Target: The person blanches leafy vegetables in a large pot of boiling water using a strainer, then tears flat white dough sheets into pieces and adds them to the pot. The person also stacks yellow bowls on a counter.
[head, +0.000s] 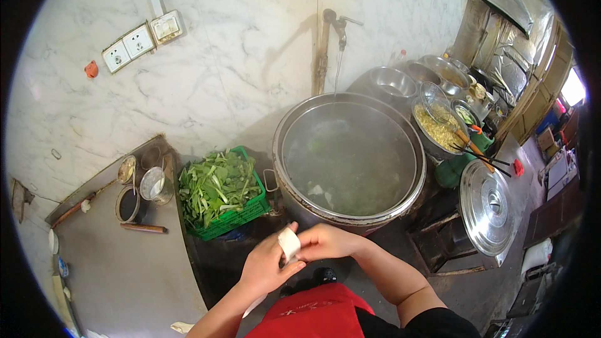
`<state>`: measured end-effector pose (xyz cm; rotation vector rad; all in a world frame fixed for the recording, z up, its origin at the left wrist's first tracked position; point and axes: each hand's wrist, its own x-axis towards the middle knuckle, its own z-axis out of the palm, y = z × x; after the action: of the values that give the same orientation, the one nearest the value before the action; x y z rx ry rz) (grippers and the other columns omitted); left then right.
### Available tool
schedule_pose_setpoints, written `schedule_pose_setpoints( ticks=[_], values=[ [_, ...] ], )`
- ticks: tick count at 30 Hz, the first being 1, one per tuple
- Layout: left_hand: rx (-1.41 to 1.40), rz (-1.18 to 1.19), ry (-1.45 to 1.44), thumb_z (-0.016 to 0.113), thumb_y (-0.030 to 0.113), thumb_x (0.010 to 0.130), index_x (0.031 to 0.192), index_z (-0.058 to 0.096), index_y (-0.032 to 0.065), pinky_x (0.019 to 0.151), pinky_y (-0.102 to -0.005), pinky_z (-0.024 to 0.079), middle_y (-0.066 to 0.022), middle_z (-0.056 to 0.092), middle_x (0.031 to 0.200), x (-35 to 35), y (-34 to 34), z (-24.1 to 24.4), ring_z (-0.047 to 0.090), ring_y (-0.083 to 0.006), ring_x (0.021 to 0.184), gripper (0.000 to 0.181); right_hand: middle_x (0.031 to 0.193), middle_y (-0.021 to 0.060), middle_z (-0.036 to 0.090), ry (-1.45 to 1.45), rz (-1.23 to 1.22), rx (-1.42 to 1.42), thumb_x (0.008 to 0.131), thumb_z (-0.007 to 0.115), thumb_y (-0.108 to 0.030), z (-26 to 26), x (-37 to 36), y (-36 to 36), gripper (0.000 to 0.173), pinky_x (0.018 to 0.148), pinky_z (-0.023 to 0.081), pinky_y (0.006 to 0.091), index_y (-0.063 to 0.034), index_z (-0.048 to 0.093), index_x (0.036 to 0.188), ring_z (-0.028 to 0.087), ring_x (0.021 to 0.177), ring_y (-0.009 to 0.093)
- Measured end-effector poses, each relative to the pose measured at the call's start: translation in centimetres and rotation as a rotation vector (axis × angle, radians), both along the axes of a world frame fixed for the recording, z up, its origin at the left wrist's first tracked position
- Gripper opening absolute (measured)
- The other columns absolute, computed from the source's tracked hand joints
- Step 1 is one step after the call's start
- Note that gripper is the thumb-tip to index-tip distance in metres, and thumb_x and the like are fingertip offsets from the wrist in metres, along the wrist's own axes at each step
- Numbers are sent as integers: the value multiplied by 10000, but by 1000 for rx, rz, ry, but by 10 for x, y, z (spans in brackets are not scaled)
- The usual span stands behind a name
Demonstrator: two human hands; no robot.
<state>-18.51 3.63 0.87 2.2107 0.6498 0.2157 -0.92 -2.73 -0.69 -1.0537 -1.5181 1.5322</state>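
Note:
A pale strip of dough (289,241) is looped over my left hand (268,263), in front of a large metal pot (350,223). The fingers of my right hand (327,242) meet the strip at its right side. Another piece of the pale strip (255,305) hangs below my left wrist. Steaming, cloudy water (352,159) fills the pot, with some pale pieces near its front left. Water runs into the pot from a wall tap (342,37).
Leafy greens (218,188) fill a green plastic basket (230,221) left of the pot. A metal-topped counter (136,272) holds jars and a wooden rod (143,228). Rightward are metal bowls (393,82), a wire skimmer (435,101) and a round metal lid (488,206).

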Motion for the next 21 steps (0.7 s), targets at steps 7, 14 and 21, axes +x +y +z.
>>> schedule_pose_setpoints(
  ticks=[7, 14, 21],
  values=[
    [591, -54, -214, 577, 174, 720, 938, 580, 102, 794, -346, 386, -105, 453, 1163, -6, -4, 2, 478, -259, 970, 229, 752, 33, 595, 271, -600, -122, 794, 570, -119, -4, 4, 11, 171, 590, 446, 213, 18, 598, 893, 541, 656, 80],
    [406, -349, -204, 577, 174, 728, 968, 585, 192, 462, -296, 394, 2, 525, 647, -4, -8, 5, 500, -192, 519, 241, 781, 38, 585, 273, -502, -16, 802, 538, -103, -17, 9, 15, 175, 632, 441, 234, -7, 568, 945, 544, 665, 104],
    [507, -152, -289, 636, 236, 673, 1046, 575, 219, 784, -364, 375, -69, 496, 1093, -2, 1, 0, 483, -262, 936, 378, 1186, 95, 452, 255, -70, -31, 818, 516, -130, -29, 9, -3, 371, 905, 347, 287, -5, 445, 1160, 433, 1072, 140]
  ],
)
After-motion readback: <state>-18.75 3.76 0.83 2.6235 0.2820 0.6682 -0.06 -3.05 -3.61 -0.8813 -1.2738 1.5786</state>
